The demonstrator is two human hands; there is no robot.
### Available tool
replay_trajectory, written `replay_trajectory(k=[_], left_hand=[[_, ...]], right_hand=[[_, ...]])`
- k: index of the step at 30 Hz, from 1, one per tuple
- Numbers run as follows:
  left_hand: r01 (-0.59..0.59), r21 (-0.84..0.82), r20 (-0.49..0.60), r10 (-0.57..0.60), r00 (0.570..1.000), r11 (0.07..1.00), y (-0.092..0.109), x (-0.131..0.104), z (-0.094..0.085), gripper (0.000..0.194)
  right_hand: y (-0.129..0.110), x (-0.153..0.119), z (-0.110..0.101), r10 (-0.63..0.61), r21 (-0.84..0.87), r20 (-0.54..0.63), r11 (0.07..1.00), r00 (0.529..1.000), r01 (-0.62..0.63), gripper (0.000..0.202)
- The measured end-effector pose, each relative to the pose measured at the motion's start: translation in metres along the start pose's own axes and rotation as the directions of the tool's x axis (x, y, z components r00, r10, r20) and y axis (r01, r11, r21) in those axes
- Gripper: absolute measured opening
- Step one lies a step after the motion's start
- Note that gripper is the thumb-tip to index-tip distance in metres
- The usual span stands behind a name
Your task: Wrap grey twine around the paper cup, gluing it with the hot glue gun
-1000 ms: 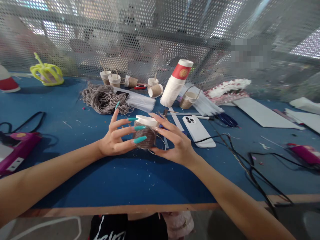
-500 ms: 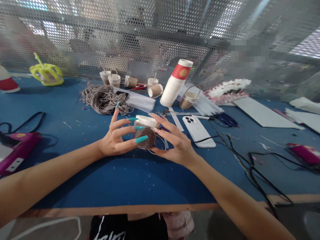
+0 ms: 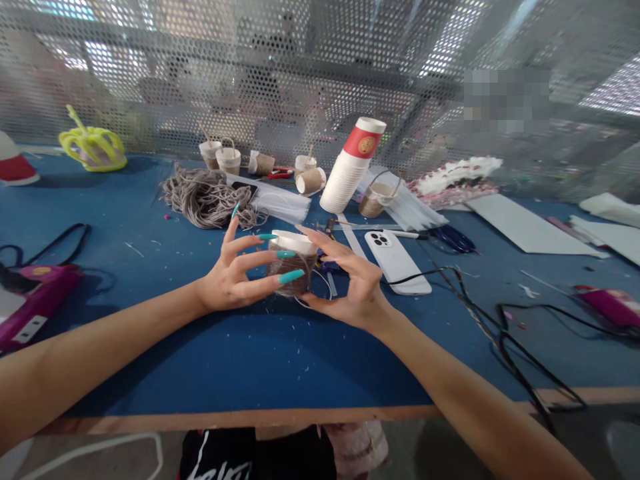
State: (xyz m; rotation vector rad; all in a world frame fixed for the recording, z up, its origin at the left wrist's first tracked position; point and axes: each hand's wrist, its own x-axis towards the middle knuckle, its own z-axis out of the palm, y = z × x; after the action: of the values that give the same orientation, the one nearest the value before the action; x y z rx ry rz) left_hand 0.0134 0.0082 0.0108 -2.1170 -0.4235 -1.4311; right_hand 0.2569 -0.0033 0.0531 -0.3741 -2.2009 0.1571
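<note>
A small paper cup wrapped in grey-brown yarn, its white rim bare, is held between both hands just above the blue table. My left hand rests its long turquoise nails across the cup's left side and front, with the index finger near the rim. On the right side, my right hand grips the cup with its thumb low and its fingers at the rim. A thin white loop lies by the cup, partly hidden by my right hand.
Behind lie a grey yarn bundle, small wrapped cups and a leaning stack of paper cups. To the right are a white phone, black cables and white sheets. A purple power strip sits left.
The fingers of my right hand have bent and lifted a little, uncovering more of the dark blue item behind. My left fingers have slid slightly right across the cup.
</note>
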Motion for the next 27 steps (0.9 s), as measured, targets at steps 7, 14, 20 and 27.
replay_trajectory(k=[7,14,20,27], left_hand=[[0.055,-0.106,-0.039,-0.059,0.997,0.993,-0.001,-0.002,0.003,0.078],[0.267,-0.289,0.218,-0.208,0.953,0.919,-0.002,-0.002,0.006,0.090],[0.204,-0.354,0.111,-0.175,0.978,0.913,-0.003,-0.003,0.007,0.097],[0.057,-0.414,-0.057,-0.089,0.994,0.909,-0.006,-0.011,0.009,0.079]], right_hand=[[0.001,-0.001,0.000,-0.004,-0.085,-0.002,0.996,1.000,0.004,0.064],[-0.002,-0.001,-0.002,-0.061,-0.171,0.062,0.983,0.996,0.071,0.071],[-0.001,0.000,-0.005,-0.089,-0.193,0.043,0.977,0.995,0.096,0.080],[-0.002,-0.003,-0.011,-0.038,-0.216,0.184,0.973,0.982,0.078,0.065]])
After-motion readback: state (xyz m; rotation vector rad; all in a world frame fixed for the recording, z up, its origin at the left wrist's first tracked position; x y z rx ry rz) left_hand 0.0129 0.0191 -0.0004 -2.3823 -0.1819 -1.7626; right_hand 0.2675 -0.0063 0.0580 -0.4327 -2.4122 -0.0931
